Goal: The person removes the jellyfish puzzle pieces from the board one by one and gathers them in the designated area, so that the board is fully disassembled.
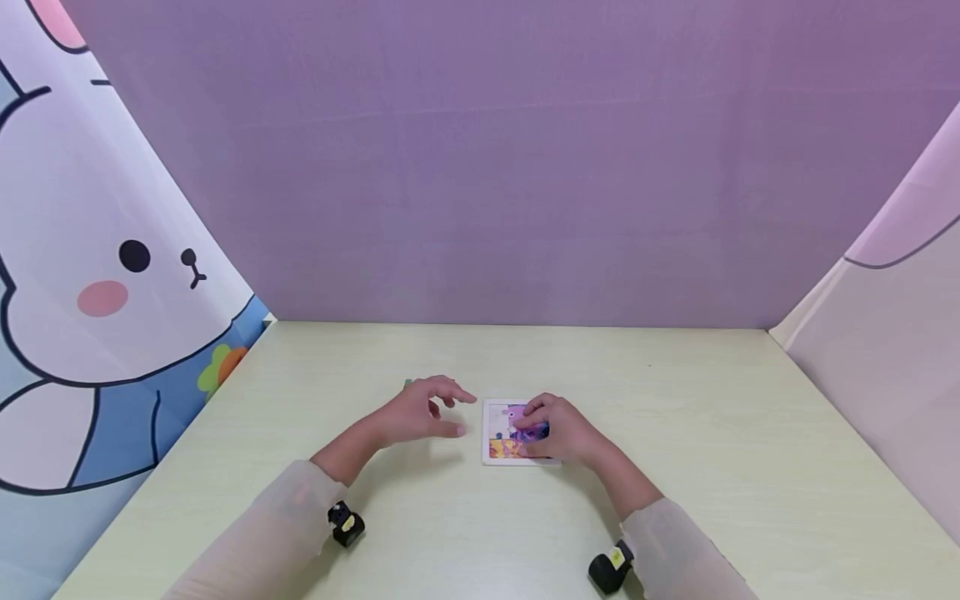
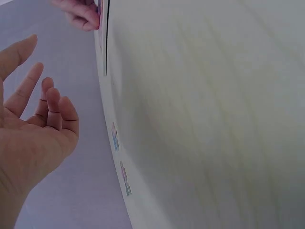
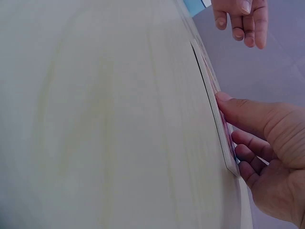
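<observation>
A small jigsaw puzzle (image 1: 504, 448) with a colourful cartoon picture lies flat in a white frame on the table. White patches show in the upper left of its picture. Over the puzzle's right part, my right hand (image 1: 564, 429) touches the face with thumb and bent fingertips. In the right wrist view, the thumb (image 3: 243, 113) rests on the board apart from the other fingers. My left hand (image 1: 420, 410) hovers left of the frame, fingers loosely bent and nothing held. Past it, two loose puzzle pieces (image 2: 115, 137) lie on the table, mostly hidden in the head view.
The pale wood table (image 1: 465, 533) meets a purple cloth backdrop (image 1: 525, 183) at its far edge. On the left hangs a panel with a cartoon animal (image 1: 135, 350); a pale panel (image 1: 885, 367) stands on the right. Each wrist carries a small black camera (image 1: 347, 525).
</observation>
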Demonstrator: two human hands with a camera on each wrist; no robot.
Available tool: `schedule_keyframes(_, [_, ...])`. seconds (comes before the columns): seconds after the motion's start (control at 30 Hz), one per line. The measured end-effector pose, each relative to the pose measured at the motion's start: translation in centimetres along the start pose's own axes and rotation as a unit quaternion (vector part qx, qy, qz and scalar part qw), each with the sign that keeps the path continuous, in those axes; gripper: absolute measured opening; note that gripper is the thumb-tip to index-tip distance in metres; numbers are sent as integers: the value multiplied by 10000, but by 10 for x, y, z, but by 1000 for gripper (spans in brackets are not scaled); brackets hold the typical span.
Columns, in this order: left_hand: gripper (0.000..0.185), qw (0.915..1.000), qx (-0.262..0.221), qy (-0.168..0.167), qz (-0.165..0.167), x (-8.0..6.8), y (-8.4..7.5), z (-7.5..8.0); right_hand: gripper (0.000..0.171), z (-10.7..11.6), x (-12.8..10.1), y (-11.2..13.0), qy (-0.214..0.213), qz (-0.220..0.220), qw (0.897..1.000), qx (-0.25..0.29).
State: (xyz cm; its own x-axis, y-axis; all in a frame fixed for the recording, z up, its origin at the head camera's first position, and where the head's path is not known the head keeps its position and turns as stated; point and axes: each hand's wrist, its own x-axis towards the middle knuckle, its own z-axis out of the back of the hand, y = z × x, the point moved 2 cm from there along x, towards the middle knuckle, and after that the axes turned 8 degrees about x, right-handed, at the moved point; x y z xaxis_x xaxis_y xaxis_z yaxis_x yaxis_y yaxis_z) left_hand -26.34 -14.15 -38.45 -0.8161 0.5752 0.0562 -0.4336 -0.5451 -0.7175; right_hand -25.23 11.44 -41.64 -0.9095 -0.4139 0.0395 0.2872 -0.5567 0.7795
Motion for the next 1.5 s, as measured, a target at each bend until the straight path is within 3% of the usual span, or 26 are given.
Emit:
schedule_keyframes(0.3, [41, 9997, -109, 182, -132, 6, -6, -19, 37, 3, 3, -3, 76, 191, 9998, 2])
schedule_keyframes(0.7, [38, 9981, 414, 412, -173, 20, -10, -44, 37, 6, 6, -8, 130, 244, 9996, 75])
schedule_keyframes(1.07, [40, 9877, 1360, 666, -386, 31, -9, -48, 37, 7, 5, -8, 178, 364, 9992, 52])
schedule_keyframes(1.5, [42, 9840, 1468, 1003, -99, 35, -12, -47, 37, 7, 4, -7, 173, 422, 9990, 37])
